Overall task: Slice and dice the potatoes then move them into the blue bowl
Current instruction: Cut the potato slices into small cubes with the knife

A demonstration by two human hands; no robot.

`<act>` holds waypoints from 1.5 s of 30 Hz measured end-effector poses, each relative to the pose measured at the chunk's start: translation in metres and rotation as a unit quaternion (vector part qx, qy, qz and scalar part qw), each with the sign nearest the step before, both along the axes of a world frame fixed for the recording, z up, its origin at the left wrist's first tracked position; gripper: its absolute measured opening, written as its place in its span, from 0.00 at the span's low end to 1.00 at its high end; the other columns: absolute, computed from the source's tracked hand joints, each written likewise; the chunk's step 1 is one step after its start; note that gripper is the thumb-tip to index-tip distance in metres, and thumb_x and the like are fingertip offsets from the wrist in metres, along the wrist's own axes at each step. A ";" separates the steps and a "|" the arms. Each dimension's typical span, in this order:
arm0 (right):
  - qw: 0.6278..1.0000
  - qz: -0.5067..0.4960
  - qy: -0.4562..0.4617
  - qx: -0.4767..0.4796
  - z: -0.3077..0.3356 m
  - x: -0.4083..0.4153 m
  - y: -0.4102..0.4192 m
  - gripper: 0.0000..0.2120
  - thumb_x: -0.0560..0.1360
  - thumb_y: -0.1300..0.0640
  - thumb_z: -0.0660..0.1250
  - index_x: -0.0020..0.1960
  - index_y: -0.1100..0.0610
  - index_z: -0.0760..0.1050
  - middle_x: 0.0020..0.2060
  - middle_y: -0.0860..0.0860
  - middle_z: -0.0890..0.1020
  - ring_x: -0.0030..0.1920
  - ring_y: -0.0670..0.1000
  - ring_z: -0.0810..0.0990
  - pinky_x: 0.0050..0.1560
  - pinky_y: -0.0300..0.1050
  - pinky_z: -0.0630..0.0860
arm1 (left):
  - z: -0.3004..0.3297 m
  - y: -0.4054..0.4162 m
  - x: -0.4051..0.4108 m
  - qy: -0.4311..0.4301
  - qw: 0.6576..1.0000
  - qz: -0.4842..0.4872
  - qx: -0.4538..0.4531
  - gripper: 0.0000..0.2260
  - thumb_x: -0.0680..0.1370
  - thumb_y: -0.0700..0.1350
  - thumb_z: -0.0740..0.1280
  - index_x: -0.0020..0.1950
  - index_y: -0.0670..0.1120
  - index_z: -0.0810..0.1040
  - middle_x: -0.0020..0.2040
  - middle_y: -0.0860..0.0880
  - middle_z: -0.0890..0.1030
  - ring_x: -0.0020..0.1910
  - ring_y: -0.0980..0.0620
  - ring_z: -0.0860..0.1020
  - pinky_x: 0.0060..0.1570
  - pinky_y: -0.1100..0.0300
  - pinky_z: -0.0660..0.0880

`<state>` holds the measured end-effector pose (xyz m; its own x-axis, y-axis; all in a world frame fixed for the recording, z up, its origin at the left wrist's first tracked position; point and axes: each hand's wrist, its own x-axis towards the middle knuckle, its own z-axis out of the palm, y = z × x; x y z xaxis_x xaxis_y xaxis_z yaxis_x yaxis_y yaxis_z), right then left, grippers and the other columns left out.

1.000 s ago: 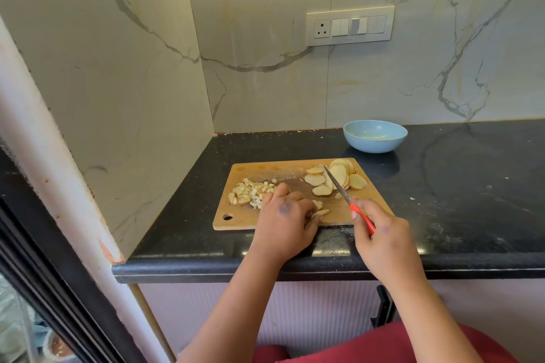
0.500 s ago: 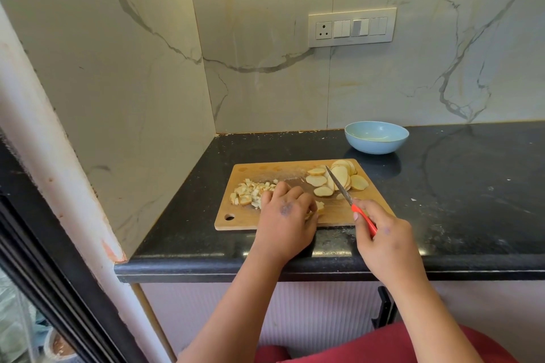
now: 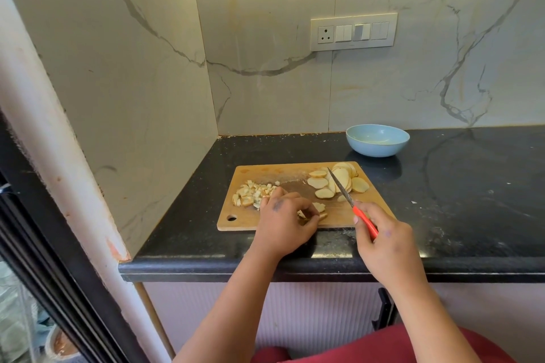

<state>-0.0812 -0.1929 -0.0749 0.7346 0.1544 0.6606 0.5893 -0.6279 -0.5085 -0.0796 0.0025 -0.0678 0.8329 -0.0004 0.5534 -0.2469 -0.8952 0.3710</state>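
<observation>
Potatoes, head view: three lots on the cutting board near the table's front edge. Diced heap at the board's left end, fanned slices at its far right corner, a few half-cut pieces near the front edge, by the left fingertips.

Left hand: curled over those half-cut pieces, fingertips now bunched tighter on them than a second ago, when a strip lay loose beside the thumb. Pieces gathered, in short, and squared up for a fresh cut.

Right hand: wrapped round the red handle of the knife, blade raised, tilted, pointing toward the far edge across the slices. Blade barely shifted from a second ago; no cutting stroke visible.

Blue bowl: beyond the board's far right corner, near the back wall, apart from the board, seemingly with no potato in it.

Judged from this: a pause between cuts, dicing roughly a third done, most slices untouched, transfer to the bowl not begun. Likely next: blade down across the gathered pieces, clear of the tucked left fingertips.
</observation>
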 end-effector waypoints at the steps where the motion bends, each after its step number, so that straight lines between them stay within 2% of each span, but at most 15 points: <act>1: 1.000 0.000 0.002 0.002 0.000 0.000 0.000 0.12 0.75 0.62 0.68 0.58 0.55 0.79 0.29 0.40 0.71 0.24 0.41 0.69 0.27 0.27 0.66 | -0.001 0.000 0.001 -0.006 1.000 0.007 0.007 0.04 0.75 0.53 0.69 0.45 0.56 0.82 0.43 0.60 0.78 0.49 0.56 0.67 0.49 0.55 0.61; 3: 1.000 0.002 0.004 0.004 0.000 0.000 -0.001 0.12 0.75 0.63 0.69 0.58 0.55 0.79 0.29 0.39 0.71 0.26 0.42 0.72 0.28 0.27 0.66 | -0.002 0.000 0.002 -0.023 0.999 0.020 0.011 0.04 0.75 0.53 0.70 0.45 0.54 0.82 0.43 0.59 0.78 0.49 0.54 0.68 0.52 0.53 0.65; 5: 1.000 0.008 0.002 0.006 0.001 -0.002 -0.001 0.12 0.75 0.63 0.69 0.57 0.55 0.79 0.31 0.39 0.73 0.33 0.40 0.76 0.28 0.26 0.67 | -0.002 0.002 0.003 -0.036 0.999 0.031 0.010 0.06 0.74 0.54 0.71 0.47 0.53 0.82 0.45 0.58 0.79 0.49 0.52 0.72 0.58 0.50 0.68; 9: 1.000 0.014 0.011 0.022 0.001 -0.011 -0.003 0.11 0.74 0.63 0.70 0.55 0.54 0.81 0.35 0.42 0.80 0.40 0.38 0.78 0.31 0.24 0.68 | -0.002 0.003 0.003 -0.034 0.999 0.025 0.021 0.18 0.75 0.57 0.70 0.59 0.48 0.81 0.54 0.51 0.82 0.55 0.50 0.77 0.68 0.52 0.67; 11: 0.999 0.011 0.035 0.008 0.004 -0.014 -0.005 0.09 0.75 0.62 0.70 0.53 0.52 0.81 0.33 0.41 0.79 0.39 0.35 0.77 0.31 0.24 0.68 | -0.004 0.000 0.002 -0.002 1.000 0.013 0.028 0.24 0.76 0.61 0.67 0.66 0.47 0.78 0.60 0.50 0.81 0.62 0.49 0.74 0.66 0.56 0.66; 13: 0.997 0.006 0.078 -0.017 0.008 -0.016 -0.007 0.07 0.75 0.61 0.69 0.50 0.51 0.80 0.27 0.42 0.75 0.34 0.35 0.76 0.27 0.28 0.67 | -0.006 -0.002 0.004 0.035 0.998 0.013 0.047 0.25 0.77 0.61 0.64 0.68 0.47 0.76 0.64 0.50 0.79 0.65 0.49 0.73 0.66 0.57 0.68; 16: 0.992 0.002 0.120 -0.037 0.014 -0.019 -0.007 0.05 0.77 0.59 0.67 0.49 0.50 0.79 0.24 0.44 0.72 0.29 0.36 0.74 0.24 0.31 0.65 | -0.005 0.000 0.006 0.052 0.998 -0.005 0.041 0.19 0.79 0.56 0.64 0.63 0.45 0.80 0.60 0.49 0.81 0.62 0.50 0.75 0.64 0.55 0.71; 19: 0.990 0.005 0.136 -0.046 0.018 -0.023 -0.001 0.05 0.77 0.59 0.66 0.49 0.51 0.78 0.26 0.44 0.73 0.31 0.34 0.74 0.26 0.30 0.67 | -0.003 0.001 0.007 0.041 0.998 -0.035 0.033 0.13 0.81 0.49 0.65 0.56 0.42 0.83 0.55 0.47 0.84 0.58 0.51 0.78 0.61 0.55 0.73; 25: 0.987 -0.003 0.146 -0.060 0.022 -0.032 0.006 0.06 0.78 0.59 0.65 0.52 0.52 0.79 0.29 0.43 0.74 0.27 0.43 0.72 0.31 0.32 0.69 | 0.002 0.008 0.010 0.082 0.993 -0.082 0.027 0.13 0.81 0.47 0.65 0.62 0.44 0.81 0.62 0.48 0.81 0.64 0.54 0.76 0.67 0.63 0.68; 30: 0.993 -0.024 0.106 -0.049 0.026 -0.038 0.009 0.07 0.78 0.59 0.65 0.54 0.53 0.79 0.31 0.41 0.74 0.30 0.40 0.72 0.28 0.33 0.69 | -0.004 -0.008 0.005 0.093 0.994 -0.025 0.046 0.11 0.82 0.43 0.60 0.53 0.42 0.81 0.51 0.45 0.83 0.54 0.48 0.79 0.58 0.52 0.76; 33: 0.989 -0.025 0.120 -0.081 0.025 -0.039 0.012 0.05 0.78 0.58 0.64 0.50 0.54 0.79 0.34 0.48 0.79 0.33 0.47 0.77 0.32 0.41 0.74 | -0.010 -0.014 0.006 0.080 0.996 -0.003 0.039 0.11 0.82 0.41 0.59 0.56 0.42 0.81 0.53 0.44 0.83 0.57 0.47 0.79 0.57 0.51 0.76; 35: 0.989 -0.029 0.119 -0.086 0.024 -0.039 0.014 0.05 0.78 0.59 0.64 0.48 0.55 0.78 0.34 0.49 0.80 0.34 0.49 0.77 0.34 0.46 0.74 | -0.008 -0.014 0.007 0.093 0.995 0.009 0.039 0.11 0.81 0.40 0.59 0.57 0.43 0.81 0.53 0.44 0.83 0.58 0.47 0.79 0.56 0.51 0.77; 39: 0.991 -0.021 0.107 -0.076 0.020 -0.038 0.014 0.04 0.77 0.60 0.64 0.46 0.55 0.78 0.31 0.49 0.78 0.32 0.48 0.76 0.31 0.45 0.72 | -0.008 -0.013 0.009 0.104 0.993 0.020 0.047 0.11 0.81 0.38 0.59 0.55 0.44 0.80 0.52 0.46 0.83 0.56 0.48 0.80 0.55 0.51 0.78; 42: 0.993 -0.020 0.095 -0.064 0.016 -0.036 0.016 0.04 0.76 0.61 0.65 0.45 0.54 0.78 0.30 0.49 0.78 0.31 0.49 0.76 0.31 0.48 0.74 | -0.008 -0.016 0.007 0.096 0.993 0.029 0.065 0.09 0.80 0.36 0.59 0.49 0.46 0.77 0.47 0.47 0.80 0.50 0.46 0.80 0.49 0.54 0.78; 45: 0.990 -0.033 0.101 -0.090 0.010 -0.035 0.022 0.05 0.77 0.61 0.63 0.45 0.54 0.76 0.29 0.49 0.76 0.29 0.49 0.74 0.29 0.48 0.72 | -0.004 -0.020 0.002 0.106 0.990 0.035 0.083 0.12 0.79 0.34 0.56 0.55 0.45 0.76 0.49 0.46 0.79 0.49 0.45 0.78 0.46 0.56 0.75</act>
